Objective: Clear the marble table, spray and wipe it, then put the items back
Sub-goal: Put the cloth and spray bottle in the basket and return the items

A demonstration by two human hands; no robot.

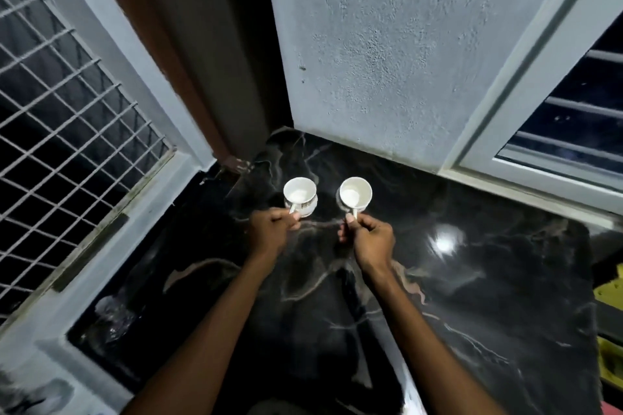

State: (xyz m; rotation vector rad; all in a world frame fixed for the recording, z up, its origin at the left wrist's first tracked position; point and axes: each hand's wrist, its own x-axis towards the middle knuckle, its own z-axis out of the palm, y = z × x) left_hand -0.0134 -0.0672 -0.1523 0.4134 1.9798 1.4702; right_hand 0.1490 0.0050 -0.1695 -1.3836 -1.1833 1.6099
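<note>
Two white cups stand near the far corner of the black marble table (472, 280). The left cup (299, 194) has a patterned band low on its side; the right cup (355, 194) is plain. Both look empty inside. My left hand (269, 229) pinches the left cup's handle, and my right hand (369, 239) pinches the right cup's handle. I cannot tell whether the cups rest on the marble or hang just above it.
A textured grey wall (387, 61) rises right behind the cups. A grilled window (60, 118) is at the left, a barred window (580, 118) at the right. A brown door frame (188, 77) meets the corner. Something yellow (610, 286) lies past the table's right edge.
</note>
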